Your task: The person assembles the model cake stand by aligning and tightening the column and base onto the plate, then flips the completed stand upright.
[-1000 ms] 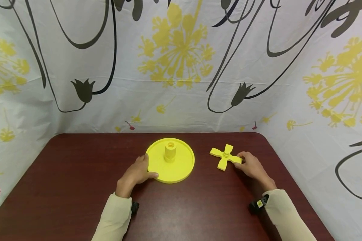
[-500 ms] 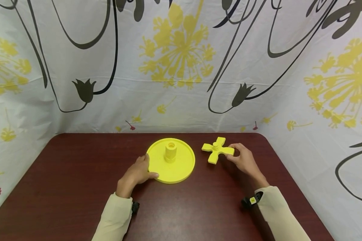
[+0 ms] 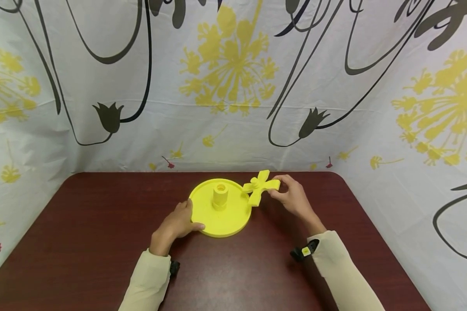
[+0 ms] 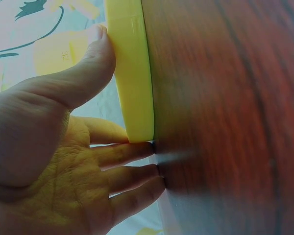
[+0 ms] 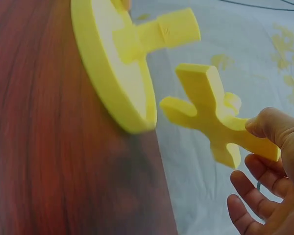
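A yellow round base [image 3: 225, 224] with a raised rim lies on the table. From its middle stands a hollow post [image 3: 220, 196]. My left hand [image 3: 177, 220] rests against the base's left side, thumb over the rim. In the left wrist view its fingers [image 4: 125, 178] are nearly straight, the tips meeting the rim and tabletop. My right hand [image 3: 293, 196] pinches one arm of a yellow cross-shaped piece [image 3: 260, 186] between thumb and fingers. That cross is tilted and held up by the base's right edge. The right wrist view shows its small round stud [image 5: 232, 103] and a gap to the base.
Beneath everything is a dark reddish-brown table [image 3: 101, 242] with rounded far corners. A white cloth [image 3: 241, 142] with yellow and grey flower prints hangs behind and at both sides.
My right hand has lifted the cross-shaped piece and carried it left, from the table's right part to the base's right edge. The left hand and base have stayed in place.
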